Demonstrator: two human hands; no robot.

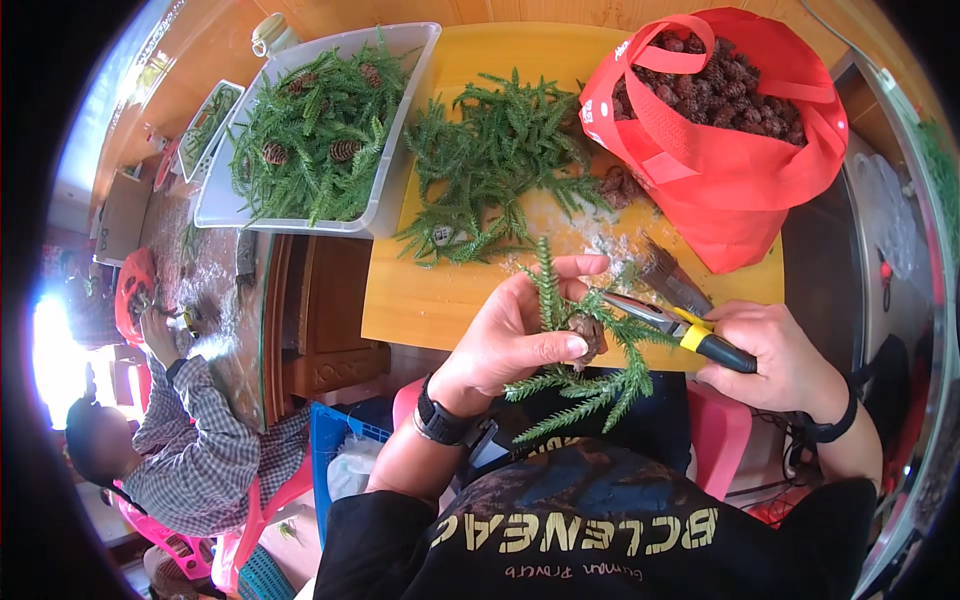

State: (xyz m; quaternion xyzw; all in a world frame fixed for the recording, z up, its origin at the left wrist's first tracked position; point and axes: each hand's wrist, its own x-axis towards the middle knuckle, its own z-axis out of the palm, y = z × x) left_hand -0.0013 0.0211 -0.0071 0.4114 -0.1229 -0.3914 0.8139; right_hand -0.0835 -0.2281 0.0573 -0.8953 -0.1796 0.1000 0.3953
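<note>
My left hand [505,340] is closed on a green artificial pine sprig [622,385], its thumb pressing on the small brown pine cone [588,340] at the sprig's middle. The sprig's needled branches spread out on several sides. In my right hand [775,355] is a pair of pliers [685,328] with yellow and black handles. The pliers' jaws point left and reach the sprig's upper branches, just above the cone. Whether they grip a stem or wire there, I cannot tell.
Loose green sprigs [500,150] lie on the yellow table [430,310]. A clear plastic bin [395,190] holds sprigs with cones. At right stands a red bag [720,200] full of pine cones [715,90]. A bundle of thin brown strands [672,280] lies nearby. A co-worker [205,450] sits at left.
</note>
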